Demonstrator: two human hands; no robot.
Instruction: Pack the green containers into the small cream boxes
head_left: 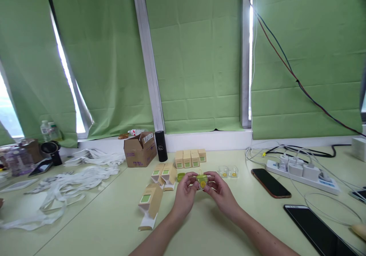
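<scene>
Green-topped case [202, 180] pinched at fingertips, directly between left hand [184, 195] and right hand [223, 198]; neither nearer, long axis hard to tell. It's over the counter [207, 225], two clear cases [233, 172] beyond to the right, open cartons [154, 198] off left.

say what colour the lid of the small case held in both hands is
The lid is yellowish green; the head view shows it best.

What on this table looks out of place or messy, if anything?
The white straps on the left sprawl in a loose tangle, and the white cables on the right loop untidily beside the power strip. No spill is visible.
</scene>
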